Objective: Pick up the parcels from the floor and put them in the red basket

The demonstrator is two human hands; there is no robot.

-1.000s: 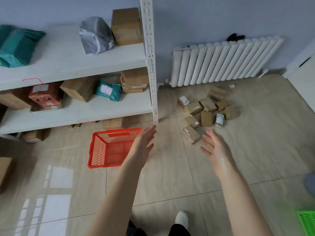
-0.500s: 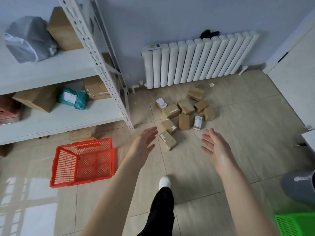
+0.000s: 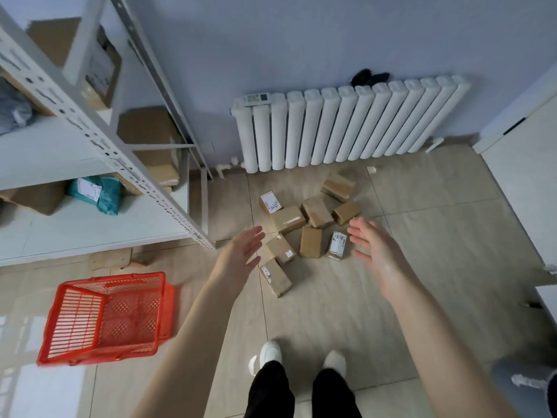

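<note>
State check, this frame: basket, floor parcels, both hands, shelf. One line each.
red basket: upright on the floor, empty.
parcels: loose pile on the floor in front of the radiator, none picked up.
left hand: open, fingers straight, holds nothing.
right hand: open, holds nothing.
shelf: loaded, with a teal bag on its lower board.

Parcels [image 3: 316, 211]: loose cluster of small brown cardboard boxes, several white-labelled, lying at mixed angles on the floor [image 3: 422, 236] near its far edge. Red basket [image 3: 75, 321]: latticed plastic, upright, well apart leftward.
</note>
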